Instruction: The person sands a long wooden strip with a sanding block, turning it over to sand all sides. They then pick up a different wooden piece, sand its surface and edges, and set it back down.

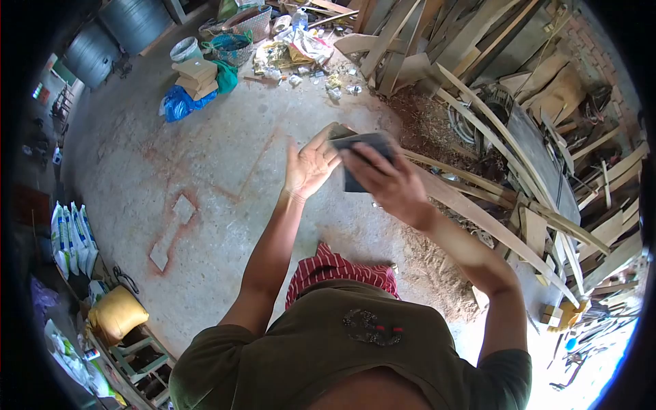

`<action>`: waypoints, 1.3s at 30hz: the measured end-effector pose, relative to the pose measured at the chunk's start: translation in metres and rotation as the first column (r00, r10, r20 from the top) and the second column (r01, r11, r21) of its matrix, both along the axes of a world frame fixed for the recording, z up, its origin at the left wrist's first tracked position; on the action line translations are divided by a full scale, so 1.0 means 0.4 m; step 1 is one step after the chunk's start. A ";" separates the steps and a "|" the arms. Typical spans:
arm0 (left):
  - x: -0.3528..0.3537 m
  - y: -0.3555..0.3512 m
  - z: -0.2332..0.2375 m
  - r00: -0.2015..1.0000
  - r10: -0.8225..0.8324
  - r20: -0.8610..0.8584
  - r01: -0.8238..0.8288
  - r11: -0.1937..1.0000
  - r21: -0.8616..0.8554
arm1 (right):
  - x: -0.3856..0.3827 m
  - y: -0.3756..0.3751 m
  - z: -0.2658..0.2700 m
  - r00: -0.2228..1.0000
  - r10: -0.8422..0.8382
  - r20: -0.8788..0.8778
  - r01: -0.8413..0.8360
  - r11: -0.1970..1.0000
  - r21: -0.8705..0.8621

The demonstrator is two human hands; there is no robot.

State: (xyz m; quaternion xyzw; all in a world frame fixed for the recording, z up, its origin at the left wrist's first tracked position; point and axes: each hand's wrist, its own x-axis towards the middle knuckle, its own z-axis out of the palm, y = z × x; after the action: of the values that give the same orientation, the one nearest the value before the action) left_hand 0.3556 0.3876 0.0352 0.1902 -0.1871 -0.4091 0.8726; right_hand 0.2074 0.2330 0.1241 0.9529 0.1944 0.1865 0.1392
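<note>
My right hand [391, 183], blurred by motion, is closed over a dark, flat sheet [357, 182] that looks like sandpaper. The sheet lies across the far end of a long, narrow wooden plank [471, 203], which slants down to the lower right, beneath my right forearm. Just left of the sheet is my left hand [313, 164], palm up with the thumb sticking out. Its fingers run to the plank's end and seem to support it; the fingertips are partly hidden there.
Wood offcuts and boards [471, 41] lean in a heap at the right, with sawdust [437, 266] below. Further back are cardboard boxes [196, 72], a blue bag [183, 104], a bucket [185, 50] and litter. Sacks [74, 239] and a yellow bundle [117, 314] sit at the left.
</note>
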 end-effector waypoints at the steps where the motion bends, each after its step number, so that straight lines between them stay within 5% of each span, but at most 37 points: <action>1: -0.013 -0.003 0.013 0.992 0.070 0.109 -0.082 0.990 0.113 | -0.041 -0.037 -0.019 0.994 -0.103 -0.019 0.104 0.993 0.060; 4: -0.028 -0.030 0.022 0.964 0.179 0.196 -0.223 0.946 0.234 | -0.144 -0.107 -0.024 0.942 -0.324 -0.092 0.337 0.899 0.280; 6: -0.037 -0.052 0.011 0.934 0.307 0.182 -0.347 0.901 0.261 | -0.166 -0.120 -0.019 0.937 -0.331 -0.113 0.350 0.878 0.328; 13: 0.014 -0.054 -0.150 0.973 0.232 0.010 -0.232 0.967 0.102 | -0.170 -0.141 -0.026 0.942 -0.297 -0.153 0.334 0.863 0.378; 14: 0.047 -0.043 -0.235 0.966 0.032 -0.256 -0.093 0.969 -0.230 | -0.170 -0.145 -0.030 0.944 -0.292 -0.154 0.330 0.864 0.381; 15: 0.069 -0.037 -0.279 0.875 -0.244 -0.418 -0.034 0.830 -0.557 | -0.167 -0.142 -0.022 0.944 -0.293 -0.152 0.329 0.864 0.382; 16: 0.045 -0.028 -0.229 0.874 -0.245 -0.419 -0.033 0.831 -0.555 | -0.165 -0.133 -0.008 0.942 -0.305 -0.142 0.336 0.853 0.400; 17: -0.005 -0.015 -0.118 0.851 0.136 -0.508 -0.234 0.963 -0.135 | -0.165 -0.131 0.000 0.940 -0.313 -0.134 0.340 0.844 0.415; 18: -0.030 -0.013 -0.032 0.755 0.505 -0.418 -0.409 0.861 0.302 | -0.161 -0.135 0.000 0.943 -0.308 -0.130 0.334 0.848 0.413; 19: -0.028 -0.016 0.001 0.754 0.509 -0.416 -0.414 0.859 0.300 | -0.160 -0.136 -0.006 0.949 -0.282 -0.144 0.317 0.845 0.432; 20: -0.030 -0.012 0.022 0.887 0.371 -0.274 -0.294 0.913 0.284 | -0.160 -0.132 -0.012 0.953 -0.255 -0.164 0.302 0.839 0.453; 21: -0.037 -0.008 0.032 0.970 0.208 -0.124 -0.165 0.943 0.290 | -0.153 -0.125 -0.010 0.954 -0.248 -0.170 0.299 0.837 0.458; 22: -0.060 -0.015 0.036 0.966 0.201 0.160 -0.249 0.891 0.381 | -0.135 -0.118 -0.001 0.958 -0.215 -0.191 0.286 0.792 0.539; 25: -0.075 -0.040 -0.020 0.965 0.237 0.110 -0.261 0.903 0.343 | -0.021 -0.095 0.021 0.939 -0.149 -0.310 0.323 0.690 0.648; 30: -0.172 -0.066 0.088 0.973 0.185 0.139 -0.227 0.872 0.433 | 0.236 -0.005 0.056 0.772 0.066 -0.633 0.505 0.542 0.672; 32: -0.187 -0.075 0.070 0.982 0.188 0.012 -0.177 0.895 0.409 | 0.285 0.012 0.075 0.765 0.225 -0.604 0.157 0.844 0.513; 33: -0.190 -0.077 0.047 0.980 0.197 0.006 -0.182 0.892 0.414 | 0.292 0.026 0.089 0.759 0.234 -0.608 0.153 0.844 0.515; 34: -0.196 -0.080 0.031 0.977 0.212 0.034 -0.207 0.891 0.403 | 0.294 0.039 0.113 0.756 0.186 -0.628 0.019 0.953 0.304; 35: -0.198 -0.091 0.019 0.972 0.225 0.067 -0.233 0.892 0.388 | 0.298 0.048 0.140 0.764 0.133 -0.632 -0.118 0.991 0.067; 39: -0.224 -0.104 0.041 0.964 0.260 0.058 -0.262 0.883 0.390 | 0.297 0.085 0.223 0.668 0.184 -0.721 -0.174 0.981 0.089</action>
State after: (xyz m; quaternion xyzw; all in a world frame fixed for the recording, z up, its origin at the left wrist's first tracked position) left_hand 0.2659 0.3461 0.0517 0.3860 -0.0754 -0.3169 0.8631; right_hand 0.3261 0.2672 0.2134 0.9258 0.3247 -0.1916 0.0261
